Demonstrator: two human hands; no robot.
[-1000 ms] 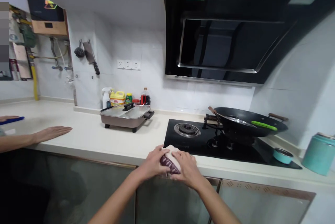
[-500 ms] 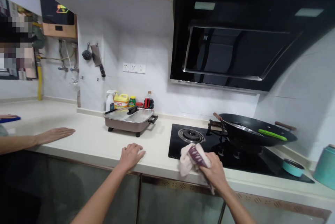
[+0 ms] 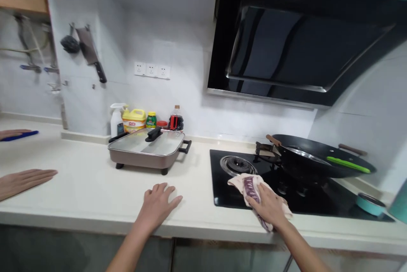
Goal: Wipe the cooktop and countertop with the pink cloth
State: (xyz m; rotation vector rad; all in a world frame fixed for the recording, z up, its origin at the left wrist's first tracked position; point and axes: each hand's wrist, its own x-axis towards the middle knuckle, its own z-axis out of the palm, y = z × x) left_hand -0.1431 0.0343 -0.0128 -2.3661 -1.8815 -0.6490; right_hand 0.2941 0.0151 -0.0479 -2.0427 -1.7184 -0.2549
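My left hand (image 3: 158, 207) rests on the white countertop (image 3: 193, 179) with its fingers apart and nothing in it. To its upper left stands a brown electric pan (image 3: 136, 159) with a glass lid. My right hand (image 3: 269, 207) presses a white and purple cloth (image 3: 249, 187) onto the front edge of the black gas cooktop (image 3: 227, 198). Part of the cloth hangs over onto the counter. Just beyond the cloth is the bare left burner (image 3: 238, 165). A black wok (image 3: 305, 164) with wooden handles sits on the right burner, a bright green strip across its rim.
Another person's hands (image 3: 25, 182) lie on the counter at the left, one on a blue cloth (image 3: 22, 135). Bottles (image 3: 134, 120) line the wall behind the pan. A teal bowl (image 3: 370, 205) sits on the cooktop's right end. The range hood (image 3: 286, 51) hangs low overhead.
My right hand has lowered the bunched cloth onto the cooktop edge, where it is now spread flatter. My left hand stays on the counter. The view has shifted closer and to the right.
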